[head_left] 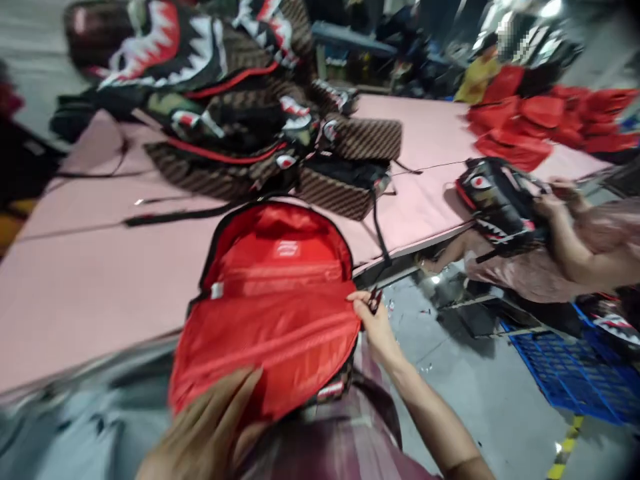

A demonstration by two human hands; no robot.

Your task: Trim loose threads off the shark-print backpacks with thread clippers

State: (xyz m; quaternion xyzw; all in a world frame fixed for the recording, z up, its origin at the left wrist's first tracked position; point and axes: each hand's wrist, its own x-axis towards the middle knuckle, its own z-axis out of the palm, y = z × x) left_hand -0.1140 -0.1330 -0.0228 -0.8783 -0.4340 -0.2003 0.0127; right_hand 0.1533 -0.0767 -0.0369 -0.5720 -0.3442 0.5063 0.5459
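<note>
An opened backpack (280,333) with a red lining and black edges lies across my lap against the table edge. A small white label shows inside its raised upper part. My left hand (215,420) lies with fingers stretched over the lower left of the red lining, slightly blurred. At the right edge of the bag, my right hand (373,320) pinches the rim of the lining between thumb and finger. Small dark snips (375,300) stick out from that same hand.
Patterned shark-face bags (200,113) are heaped on the pink table (90,280), with loose straps beside them. Red pieces (545,120) lie at the far right. A person at the right handles another bag (500,203). A blue crate (575,367) stands on the floor.
</note>
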